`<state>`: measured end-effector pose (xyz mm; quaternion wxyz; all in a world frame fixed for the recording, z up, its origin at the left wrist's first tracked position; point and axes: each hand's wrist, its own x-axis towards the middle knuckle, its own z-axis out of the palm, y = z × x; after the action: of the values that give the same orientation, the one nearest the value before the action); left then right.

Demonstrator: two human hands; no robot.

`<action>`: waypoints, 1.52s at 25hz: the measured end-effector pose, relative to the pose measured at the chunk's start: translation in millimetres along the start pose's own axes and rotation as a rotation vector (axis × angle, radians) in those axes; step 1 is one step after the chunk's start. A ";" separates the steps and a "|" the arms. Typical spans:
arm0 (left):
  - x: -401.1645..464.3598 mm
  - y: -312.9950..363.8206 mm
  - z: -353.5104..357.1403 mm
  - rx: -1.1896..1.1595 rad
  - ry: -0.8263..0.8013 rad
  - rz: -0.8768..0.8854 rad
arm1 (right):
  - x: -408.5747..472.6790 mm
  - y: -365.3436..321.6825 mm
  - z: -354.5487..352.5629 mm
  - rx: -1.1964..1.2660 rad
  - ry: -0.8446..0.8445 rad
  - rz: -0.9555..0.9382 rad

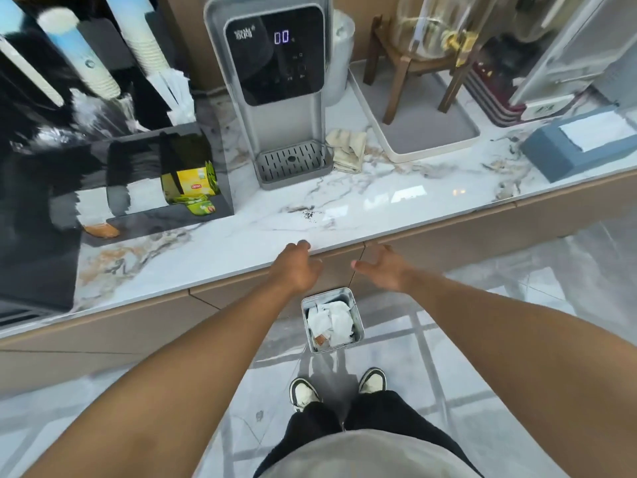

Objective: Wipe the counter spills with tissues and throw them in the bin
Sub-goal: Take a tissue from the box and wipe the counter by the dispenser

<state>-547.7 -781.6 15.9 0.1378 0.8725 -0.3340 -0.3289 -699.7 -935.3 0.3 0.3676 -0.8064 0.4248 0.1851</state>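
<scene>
A patch of small dark specks [309,214] lies on the white marble counter [379,215] in front of the water dispenser. My left hand [297,267] is at the counter's front edge, fingers curled loosely, holding nothing. My right hand [382,265] hovers just below the edge, fingers spread and empty. Below both hands a small metal bin [358,334] stands on the floor, with crumpled white tissues [331,322] inside. A blue tissue box [565,151] with a white sheet showing sits at the counter's right end.
A grey water dispenser [279,81] with a drip tray stands at the back, a folded beige cloth [348,150] beside it. A black organiser [155,174] holds cups and yellow tea bags on the left. A white tray [431,132] carries a wooden stand on the right.
</scene>
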 end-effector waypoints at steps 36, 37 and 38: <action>16.3 476.1 58.6 0.421 0.154 0.510 | -130.3 322.7 -320.8 0.125 0.551 0.021; 25.6 482.8 62.7 0.429 0.146 0.502 | -122.9 329.2 -323.9 0.139 0.548 0.020; 34.1 489.1 65.8 0.439 0.141 0.499 | -116.1 333.7 -326.4 0.146 0.541 0.013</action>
<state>-813.2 -1167.4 175.5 0.0454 0.7933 -0.5898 -0.1442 -1044.5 -1239.4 141.7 0.2965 -0.7951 0.5249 -0.0657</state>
